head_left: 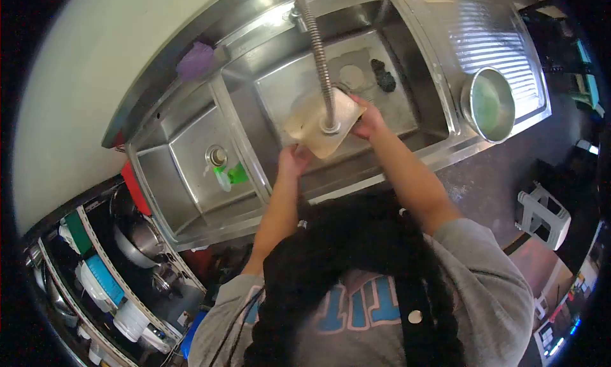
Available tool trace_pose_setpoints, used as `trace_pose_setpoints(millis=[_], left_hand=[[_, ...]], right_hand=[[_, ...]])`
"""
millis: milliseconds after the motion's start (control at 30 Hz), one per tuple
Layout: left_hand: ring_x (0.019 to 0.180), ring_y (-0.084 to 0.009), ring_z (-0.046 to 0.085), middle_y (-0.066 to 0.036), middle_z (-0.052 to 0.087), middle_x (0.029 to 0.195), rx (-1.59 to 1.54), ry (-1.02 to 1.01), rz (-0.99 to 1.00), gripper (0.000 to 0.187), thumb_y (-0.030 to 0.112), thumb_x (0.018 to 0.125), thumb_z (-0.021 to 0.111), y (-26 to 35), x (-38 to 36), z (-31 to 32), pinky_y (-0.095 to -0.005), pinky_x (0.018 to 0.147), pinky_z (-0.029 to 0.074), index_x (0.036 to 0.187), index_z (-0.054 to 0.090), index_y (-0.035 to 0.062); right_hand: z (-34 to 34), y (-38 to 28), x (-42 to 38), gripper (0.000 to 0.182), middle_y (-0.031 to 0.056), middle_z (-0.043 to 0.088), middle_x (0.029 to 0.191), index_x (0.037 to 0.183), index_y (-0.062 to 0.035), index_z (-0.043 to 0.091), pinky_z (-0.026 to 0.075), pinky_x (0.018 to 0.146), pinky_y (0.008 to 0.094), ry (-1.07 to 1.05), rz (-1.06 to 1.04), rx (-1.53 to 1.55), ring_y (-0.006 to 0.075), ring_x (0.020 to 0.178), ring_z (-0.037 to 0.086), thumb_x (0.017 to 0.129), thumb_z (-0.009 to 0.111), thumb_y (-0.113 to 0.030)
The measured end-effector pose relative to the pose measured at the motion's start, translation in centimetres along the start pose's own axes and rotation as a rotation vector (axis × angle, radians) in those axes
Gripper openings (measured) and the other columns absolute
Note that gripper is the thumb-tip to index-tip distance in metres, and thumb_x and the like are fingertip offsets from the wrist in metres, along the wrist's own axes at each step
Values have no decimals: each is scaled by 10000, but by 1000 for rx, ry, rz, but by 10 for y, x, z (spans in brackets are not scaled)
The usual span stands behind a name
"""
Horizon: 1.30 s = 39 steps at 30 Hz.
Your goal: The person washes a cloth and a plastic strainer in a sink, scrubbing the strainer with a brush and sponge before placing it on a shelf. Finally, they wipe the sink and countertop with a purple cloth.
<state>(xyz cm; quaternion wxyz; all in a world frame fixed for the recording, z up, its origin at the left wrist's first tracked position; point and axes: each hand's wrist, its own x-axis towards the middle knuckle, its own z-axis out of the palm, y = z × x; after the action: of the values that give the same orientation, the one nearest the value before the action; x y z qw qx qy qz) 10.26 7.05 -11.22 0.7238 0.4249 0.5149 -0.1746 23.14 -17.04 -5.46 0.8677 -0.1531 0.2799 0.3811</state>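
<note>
Over the larger basin of the steel sink (428, 55), a cream-coloured rectangular container (309, 126) is held tilted between both hands. My left hand (294, 159) grips its near left edge, fingers partly hidden beneath it. On the right side my right hand (369, 120) is closed on the rim. A faucet with a spring-coiled neck (318, 52) reaches down over the container, its head overlapping the container's middle in this view. Behind my right hand, a dark scrubber (383, 76) lies on the basin floor.
In the smaller left basin, bright green items (232, 175) lie near the drain (216, 155). A purple cloth (196, 61) rests on the back ledge. A metal bowl (489, 105) stands on the ridged drainboard. Dish shelves (121, 265) are at lower left, a grey stool (544, 215) at right.
</note>
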Motion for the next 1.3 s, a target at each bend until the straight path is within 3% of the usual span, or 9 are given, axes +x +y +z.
trace_pose_setpoints(millis=[67,200,300,400,533,667,1000,1133,1300], left_hand=[[1165,-353,495,-190,471,1298,-634,-290,-261,528,423,969,453,4,-6,2,-523,981,435,1354,397,65],[1317,-372,408,-227,397,1428,-455,-132,-172,578,378,983,480,24,-56,53,-579,1045,370,1394,353,-9],[1214,-343,524,-222,528,1300,-609,-59,52,405,227,1000,478,0,45,1,-519,1014,447,1292,459,-53],[1127,-307,593,-207,580,1235,-725,-36,142,320,152,1007,453,17,53,-7,-452,966,504,1229,494,-75],[1071,-276,621,-180,607,1192,-647,-89,204,251,73,998,443,42,1,38,-396,919,535,1191,505,-76],[1025,-264,628,-144,635,1107,-405,-295,312,260,95,965,502,28,-9,74,-391,877,536,1191,512,-32],[1151,-319,563,-165,569,1236,-858,-26,146,383,249,958,487,32,-55,98,-501,983,456,1240,496,-9],[1169,-346,551,-180,547,1271,-828,-61,114,387,235,973,460,30,-36,69,-524,1021,423,1268,476,-16],[1145,-329,566,-176,565,1253,-681,-169,108,368,133,976,487,55,-86,62,-500,992,445,1298,440,-39]], right_hand=[[-44,-1,17,333,110,632,1161,1176,-37,578,458,997,466,-61,-83,-99,274,1085,605,989,425,-267],[-36,-11,-11,399,91,621,1201,1218,-46,562,465,977,436,-64,-88,-375,266,1096,602,968,483,-347],[-62,-22,-9,679,170,685,1049,1018,8,664,496,810,424,520,-245,-1619,285,914,653,883,509,-639],[-6,-63,-78,447,150,677,872,1004,-26,680,495,751,371,547,-365,-1821,215,830,642,940,559,-451],[34,-141,-195,339,52,637,821,1067,-47,666,474,655,301,389,-1012,-1550,140,730,576,954,583,-356],[17,-224,-269,551,30,648,951,1186,-83,644,471,653,265,776,-808,-1166,108,857,596,913,559,-554],[-54,-230,-236,663,274,490,1341,1379,-153,495,433,994,433,881,-669,-2417,429,1204,505,759,721,-225],[-103,-256,-222,488,237,604,1199,1246,-145,605,463,950,424,994,-715,-2266,386,1121,578,764,676,-137],[42,-157,-252,341,162,684,926,1139,-53,656,509,747,358,929,-1128,-1781,230,797,647,853,646,-237]])
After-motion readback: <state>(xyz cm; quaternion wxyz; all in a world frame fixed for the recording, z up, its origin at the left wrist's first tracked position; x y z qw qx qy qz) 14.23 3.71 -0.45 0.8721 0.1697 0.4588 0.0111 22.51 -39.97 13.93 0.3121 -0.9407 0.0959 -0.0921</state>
